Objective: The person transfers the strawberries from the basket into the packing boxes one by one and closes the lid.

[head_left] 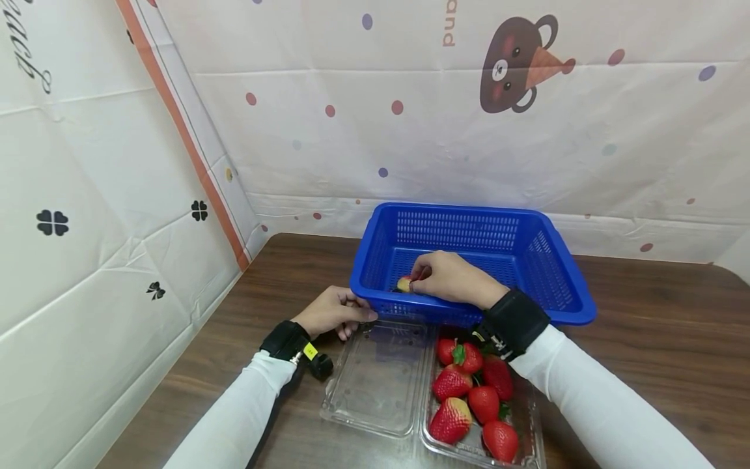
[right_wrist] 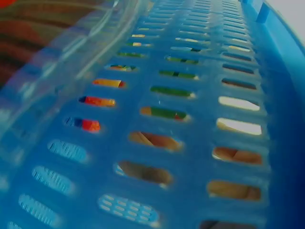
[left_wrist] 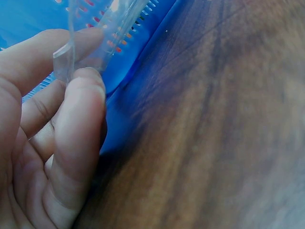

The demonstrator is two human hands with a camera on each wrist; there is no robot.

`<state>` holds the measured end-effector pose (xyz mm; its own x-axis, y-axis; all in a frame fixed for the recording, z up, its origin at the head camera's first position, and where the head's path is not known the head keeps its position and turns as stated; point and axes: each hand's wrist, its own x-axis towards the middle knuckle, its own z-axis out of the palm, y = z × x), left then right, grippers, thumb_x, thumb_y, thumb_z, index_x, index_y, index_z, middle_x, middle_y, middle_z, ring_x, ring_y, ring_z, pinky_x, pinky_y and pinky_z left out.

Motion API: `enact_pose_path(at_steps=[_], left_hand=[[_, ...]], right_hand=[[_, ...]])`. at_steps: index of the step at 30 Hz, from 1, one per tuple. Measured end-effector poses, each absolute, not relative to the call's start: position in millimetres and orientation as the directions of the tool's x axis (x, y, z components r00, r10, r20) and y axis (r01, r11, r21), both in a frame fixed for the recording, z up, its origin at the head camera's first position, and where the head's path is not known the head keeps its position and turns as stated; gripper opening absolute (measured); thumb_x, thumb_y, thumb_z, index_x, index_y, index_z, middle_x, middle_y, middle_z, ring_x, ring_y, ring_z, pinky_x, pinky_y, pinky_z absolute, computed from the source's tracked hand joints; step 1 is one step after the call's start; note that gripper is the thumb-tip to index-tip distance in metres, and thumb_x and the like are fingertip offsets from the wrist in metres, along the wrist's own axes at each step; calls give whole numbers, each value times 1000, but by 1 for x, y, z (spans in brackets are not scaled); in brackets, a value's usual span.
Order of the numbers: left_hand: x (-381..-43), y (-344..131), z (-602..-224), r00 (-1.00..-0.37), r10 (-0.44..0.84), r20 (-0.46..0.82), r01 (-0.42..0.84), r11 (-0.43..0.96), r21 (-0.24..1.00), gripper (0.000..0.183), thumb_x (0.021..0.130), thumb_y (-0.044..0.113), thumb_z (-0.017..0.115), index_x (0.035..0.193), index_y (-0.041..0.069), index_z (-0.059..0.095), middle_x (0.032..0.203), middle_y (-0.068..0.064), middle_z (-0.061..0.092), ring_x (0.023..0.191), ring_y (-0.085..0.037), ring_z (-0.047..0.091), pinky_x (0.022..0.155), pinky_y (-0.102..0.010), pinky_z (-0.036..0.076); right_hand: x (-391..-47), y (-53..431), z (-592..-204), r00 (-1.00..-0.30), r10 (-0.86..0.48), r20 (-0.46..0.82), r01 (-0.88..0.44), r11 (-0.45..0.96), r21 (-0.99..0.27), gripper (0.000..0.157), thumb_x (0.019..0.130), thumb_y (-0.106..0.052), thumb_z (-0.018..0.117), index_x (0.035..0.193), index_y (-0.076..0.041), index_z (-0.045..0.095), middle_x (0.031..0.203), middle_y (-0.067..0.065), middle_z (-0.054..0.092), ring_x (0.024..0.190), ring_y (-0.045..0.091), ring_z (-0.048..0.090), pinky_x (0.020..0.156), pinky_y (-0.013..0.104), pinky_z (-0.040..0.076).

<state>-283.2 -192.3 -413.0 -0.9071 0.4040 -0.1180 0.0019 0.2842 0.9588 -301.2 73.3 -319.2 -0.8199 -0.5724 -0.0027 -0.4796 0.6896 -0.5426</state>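
A blue slotted basket (head_left: 469,210) stands on the table. Inside its near left part, my right hand (head_left: 451,280) holds a strawberry (head_left: 404,283) with a pale yellowish patch, low by the basket floor. Just outside the basket's near left corner, my left hand (head_left: 336,312) pinches the edge of a clear plastic lid (head_left: 381,378) between thumb and fingers. In the left wrist view the lid's tab (left_wrist: 63,59) shows between those fingertips. Basket slots fill the right wrist view, with bits of red, green and skin showing through; the hand itself is mostly hidden there.
Joined to the lid's right side, a clear plastic box (head_left: 430,436) holds several red strawberries (head_left: 483,404), partly under my right forearm. The brown wooden table (head_left: 644,326) extends to both sides. A printed white cloth (head_left: 293,150) hangs behind and at the left.
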Motion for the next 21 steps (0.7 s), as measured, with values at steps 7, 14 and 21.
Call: enact_pose_path(at_steps=[7, 14, 21], left_hand=[[-283, -192, -412, -909, 400, -120, 1, 288, 958, 30, 78, 28, 80, 91, 5, 68, 60, -2, 57, 44, -13, 53, 42, -23, 53], [-282, -191, -412, -909, 400, -118, 3, 289, 957, 29, 79, 27, 80, 91, 5, 67, 60, -2, 58, 44, -13, 54, 42, -23, 53], [-282, -192, -412, -909, 398, -120, 0, 288, 958, 30, 78, 28, 80, 91, 5, 67, 60, -2, 58, 44, -13, 54, 43, -23, 53]], right_hand=[[-298, 75, -320, -822, -569, 35, -487, 669, -561, 17, 92, -22, 65, 104, -11, 70, 97, 6, 69, 83, 17, 62, 79, 43, 57], [-295, 77, -321, -826, -560, 70, -493, 656, -571, 19, 92, -22, 65, 106, -11, 68, 99, 6, 68, 87, 18, 62, 80, 44, 57], [-291, 77, -323, -826, -543, 150, -518, 626, -583, 22, 91, -21, 64, 111, -11, 67, 103, 4, 68, 90, 20, 60, 79, 42, 56]])
